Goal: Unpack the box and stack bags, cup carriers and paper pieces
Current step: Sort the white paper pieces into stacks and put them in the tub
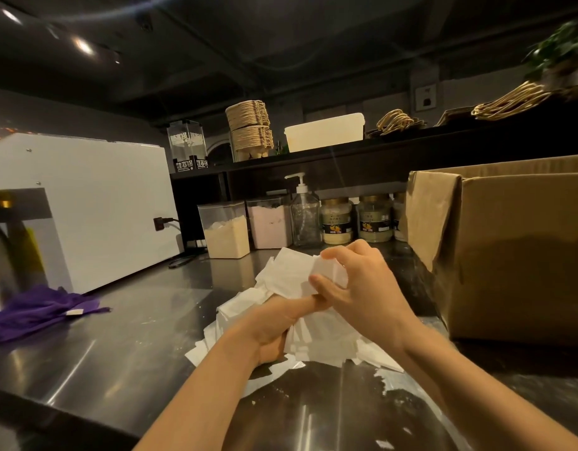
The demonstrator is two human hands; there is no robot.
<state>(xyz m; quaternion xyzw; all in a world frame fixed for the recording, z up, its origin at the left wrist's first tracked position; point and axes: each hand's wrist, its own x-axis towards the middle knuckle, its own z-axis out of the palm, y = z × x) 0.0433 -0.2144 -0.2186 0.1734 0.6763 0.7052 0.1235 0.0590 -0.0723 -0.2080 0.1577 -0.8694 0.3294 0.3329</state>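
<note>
Hidden or unclear: the inside of the cardboard box at the right edge can't be seen. Its near flap hangs down and its right side is cut off by the frame. The lower fingers of the left hand are buried in the paper pieces. The sheets can't be counted (white on white, edges blur together).

Surface and room: a steel counter, scuffed and dusted with white flecks. A purple cloth lies at lower left, with a white machine behind it. At the back of the counter stand powder tubs, a pump bottle and jars. A dark shelf above holds stacked cup carriers, a white tub and bags with cord handles. The room is dim, with ceiling spots at upper left.

Paper: in the centre of the frame, on the counter just left of the box. The loose heap spreads left to right. The gathered sheets rise from it toward the top of the frame, leaning slightly left.

Grip: the left hand is curled round the base of the bundle. The right hand pinches a small sheaf at its top between thumb and fingers. The two hands touch.
</note>
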